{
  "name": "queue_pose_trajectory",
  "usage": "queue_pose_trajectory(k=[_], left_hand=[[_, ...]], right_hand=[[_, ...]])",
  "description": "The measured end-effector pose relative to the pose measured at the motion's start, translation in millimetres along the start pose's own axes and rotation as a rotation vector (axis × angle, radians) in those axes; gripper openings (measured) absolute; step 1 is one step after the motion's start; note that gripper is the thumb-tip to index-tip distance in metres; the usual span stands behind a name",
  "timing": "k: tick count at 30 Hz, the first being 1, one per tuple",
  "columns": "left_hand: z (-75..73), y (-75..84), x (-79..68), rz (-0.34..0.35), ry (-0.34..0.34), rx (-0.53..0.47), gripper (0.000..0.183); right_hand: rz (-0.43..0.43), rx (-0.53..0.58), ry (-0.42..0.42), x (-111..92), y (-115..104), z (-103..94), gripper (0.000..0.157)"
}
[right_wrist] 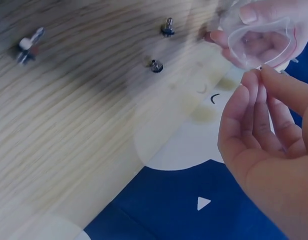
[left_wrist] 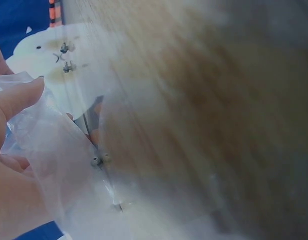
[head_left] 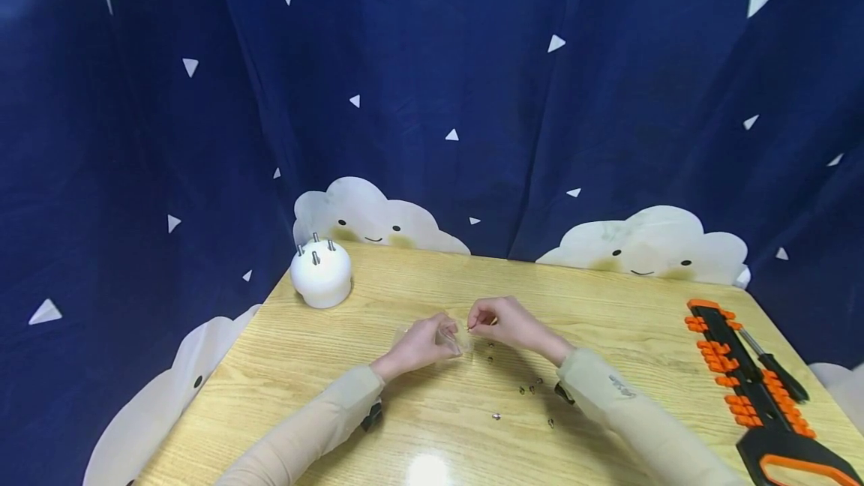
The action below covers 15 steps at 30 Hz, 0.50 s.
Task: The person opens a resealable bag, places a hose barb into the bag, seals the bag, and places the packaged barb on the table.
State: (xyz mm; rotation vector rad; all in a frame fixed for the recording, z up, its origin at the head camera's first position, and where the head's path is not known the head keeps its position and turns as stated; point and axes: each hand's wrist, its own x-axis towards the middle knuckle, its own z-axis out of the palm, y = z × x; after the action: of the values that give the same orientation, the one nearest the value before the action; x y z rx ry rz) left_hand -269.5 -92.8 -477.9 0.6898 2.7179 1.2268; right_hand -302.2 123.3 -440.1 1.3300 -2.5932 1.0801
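In the head view my left hand (head_left: 421,342) holds a clear plastic zip bag (head_left: 448,339) over the middle of the table. The bag's mouth gapes toward my right hand, and its red-edged rim (right_wrist: 295,42) shows in the right wrist view. My right hand (head_left: 502,321) pinches a tiny metal screw (head_left: 469,329) between thumb and fingertips, close beside the bag's mouth; the fingers mostly hide it. Several similar small screws (head_left: 496,416) lie loose on the wood near the right forearm. Through the bag, a screw (left_wrist: 97,161) shows in the left wrist view; whether it lies inside cannot be told.
A white rounded base (head_left: 321,276) with upright metal pins stands at the back left. A black and orange tool rack (head_left: 732,358) lies at the right edge, with a black-handled screwdriver (head_left: 783,376) beside it. A dark blue curtain (head_left: 432,96) hangs behind the wooden table (head_left: 378,283).
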Motion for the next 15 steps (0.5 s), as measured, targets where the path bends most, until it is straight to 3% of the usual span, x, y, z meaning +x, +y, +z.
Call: queue_pose_trajectory(k=[8, 15], left_hand=[[0.7, -0.8, 0.1, 0.013, 0.008, 0.021, 0.039], [1.2, -2.2, 0.6, 0.021, 0.010, 0.003, 0.037]], right_hand=[[0.110, 0.007, -0.066, 3.7, -4.5, 2.4, 0.007], [0.148, 0.003, -0.044, 1.2, -5.3, -3.1, 0.007]])
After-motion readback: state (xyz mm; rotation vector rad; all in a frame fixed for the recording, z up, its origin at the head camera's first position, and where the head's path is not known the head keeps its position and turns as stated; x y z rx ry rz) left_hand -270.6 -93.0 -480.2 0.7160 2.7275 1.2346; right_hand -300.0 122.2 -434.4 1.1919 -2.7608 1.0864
